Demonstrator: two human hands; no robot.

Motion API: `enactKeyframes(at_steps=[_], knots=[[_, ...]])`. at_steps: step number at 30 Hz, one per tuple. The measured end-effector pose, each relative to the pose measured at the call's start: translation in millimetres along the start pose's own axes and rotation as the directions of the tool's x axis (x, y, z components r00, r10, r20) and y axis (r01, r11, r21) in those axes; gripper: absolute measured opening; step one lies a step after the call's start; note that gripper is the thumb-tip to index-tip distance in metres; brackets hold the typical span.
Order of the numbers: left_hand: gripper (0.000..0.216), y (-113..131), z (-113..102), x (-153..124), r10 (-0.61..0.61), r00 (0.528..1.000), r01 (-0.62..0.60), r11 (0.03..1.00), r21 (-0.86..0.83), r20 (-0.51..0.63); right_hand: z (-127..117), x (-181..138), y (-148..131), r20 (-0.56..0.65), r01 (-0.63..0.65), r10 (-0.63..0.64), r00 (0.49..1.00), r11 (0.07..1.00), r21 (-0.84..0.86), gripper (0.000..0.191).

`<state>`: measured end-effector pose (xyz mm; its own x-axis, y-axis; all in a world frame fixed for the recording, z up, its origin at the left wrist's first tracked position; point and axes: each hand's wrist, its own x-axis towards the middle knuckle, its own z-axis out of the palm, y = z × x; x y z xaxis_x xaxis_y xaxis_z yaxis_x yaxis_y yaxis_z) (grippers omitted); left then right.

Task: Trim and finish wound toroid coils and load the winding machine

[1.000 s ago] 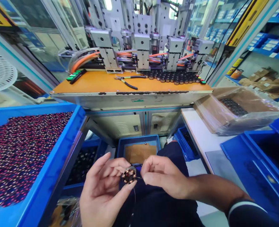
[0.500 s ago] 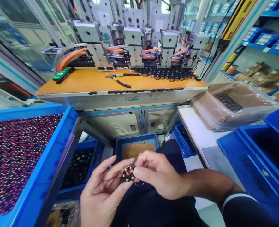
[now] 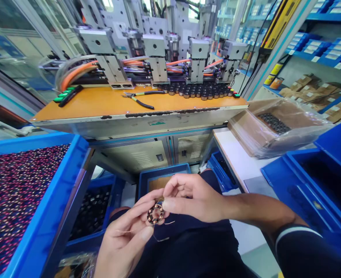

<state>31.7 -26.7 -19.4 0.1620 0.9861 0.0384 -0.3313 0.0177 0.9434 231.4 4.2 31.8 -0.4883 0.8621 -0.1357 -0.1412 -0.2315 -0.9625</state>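
A small ring-shaped motor stator (image 3: 151, 218), dark with copper coils around its inside, is held over my lap. My left hand (image 3: 130, 231) grips it between thumb and fingers at its lower left side. At the ring's upper right edge, the thumb and forefinger of my right hand (image 3: 192, 199) are pinched together; whether they hold the rim or a wire there is hidden. Thin loose wire ends (image 3: 161, 240) stick out below and to the right of the stator.
Left stands a blue bin (image 3: 79, 148) full of parts with reddish wires. Pliers (image 3: 141, 102) and rows of dark round parts (image 3: 205, 92) lie on the orange bench (image 3: 95, 104) beneath the machine. A plastic-lined carton (image 3: 245, 135) and blue bins (image 3: 277, 172) are at right.
The stator has turned and its coil face shows more openly. Its loose wires now point down and right. My left fingers have closed in behind it, and the view has shifted slightly.
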Motion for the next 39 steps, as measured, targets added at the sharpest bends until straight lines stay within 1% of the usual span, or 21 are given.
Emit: enactKeyframes(at_steps=[3,5,7,9,11,13,15,16,18,22,25,27,29,30,32,33,34,35,37,38,39], knots=[[0.036,0,0,0,0.012,1.000,-0.014,0.995,0.103,0.024,-2,5,-2,0.001,-0.041,0.042,0.999,0.989,-0.144,0.053],[0.033,-1,-1,0,0.050,0.999,-0.052,0.978,0.201,0.011,-2,6,-1,0.009,-0.045,0.048,0.999,0.976,-0.213,0.050],[0.031,-3,-2,0,0.080,0.997,-0.076,0.961,0.265,-0.005,-2,6,0,0.039,-0.020,0.031,0.999,0.968,-0.251,0.044],[0.033,-4,-3,-1,0.088,0.996,-0.082,0.959,0.272,-0.009,-3,5,-1,0.083,0.012,0.010,0.996,0.965,-0.261,0.040],[0.034,-4,-3,-3,0.070,0.997,-0.064,0.968,0.244,-0.016,-6,4,-4,0.110,0.008,0.022,0.994,0.966,-0.260,0.039],[0.033,-3,-4,-5,0.046,0.999,-0.039,0.978,0.203,-0.029,-13,2,-9,0.133,-0.070,0.109,0.985,0.961,-0.269,0.038],[0.031,-2,-4,-6,0.028,0.999,-0.021,0.984,0.176,-0.039,-21,0,-15,0.171,-0.183,0.240,0.956,0.937,-0.297,0.038],[0.030,0,-3,-6,0.025,0.999,-0.017,0.984,0.176,-0.042,-25,0,-18,0.183,-0.219,0.283,0.941,0.926,-0.308,0.037],[0.029,2,-2,-5,0.017,0.998,-0.006,0.978,0.208,-0.053,-28,-1,-22,0.167,-0.228,0.293,0.941,0.919,-0.323,0.038],[0.027,5,2,-4,-0.002,0.996,0.026,0.960,0.280,-0.085,-19,1,-23,0.118,-0.144,0.191,0.975,0.936,-0.322,0.037],[0.024,7,1,-4,0.005,0.998,0.011,0.959,0.282,-0.055,-18,2,-20,0.125,-0.087,0.138,0.983,0.934,-0.346,0.024],[0.023,9,-2,-5,0.010,1.000,-0.006,0.961,0.278,-0.013,-24,2,-21,0.142,-0.080,0.146,0.979,0.916,-0.393,0.016],[0.023,11,-3,-6,0.002,1.000,-0.008,0.961,0.277,0.021,-34,3,-25,0.178,-0.058,0.153,0.972,0.892,-0.447,0.015],[0.022,12,-3,-5,-0.008,0.999,-0.002,0.960,0.281,0.034,-37,4,-28,0.196,-0.028,0.135,0.971,0.883,-0.468,0.016],[0.021,14,0,-4,-0.046,0.997,0.026,0.956,0.294,0.061,-40,8,-33,0.240,0.092,0.032,0.970,0.868,-0.489,0.019],[0.021,15,2,-3,-0.070,0.994,0.042,0.953,0.302,0.083,-39,12,-35,0.275,0.172,-0.037,0.961,0.858,-0.484,0.022],[0.021,16,4,-1,-0.094,0.989,0.056,0.951,0.304,0.113,-37,16,-35,0.330,0.253,-0.097,0.939,0.846,-0.470,0.026],[0.023,17,6,0,-0.113,0.984,0.068,0.952,0.297,0.138,-34,20,-35,0.399,0.328,-0.145,0.906,0.834,-0.443,0.027],[0.024,20,10,1,-0.150,0.975,0.099,0.954,0.283,0.165,-28,29,-32,0.520,0.434,-0.202,0.830,0.820,-0.374,0.017],[0.024,21,11,2,-0.170,0.970,0.115,0.952,0.284,0.176,-25,33,-29,0.557,0.462,-0.216,0.802,0.816,-0.348,0.011],[0.025,23,12,2,-0.181,0.968,0.126,0.950,0.287,0.176,-23,35,-26,0.575,0.481,-0.228,0.786,0.809,-0.337,0.009]])
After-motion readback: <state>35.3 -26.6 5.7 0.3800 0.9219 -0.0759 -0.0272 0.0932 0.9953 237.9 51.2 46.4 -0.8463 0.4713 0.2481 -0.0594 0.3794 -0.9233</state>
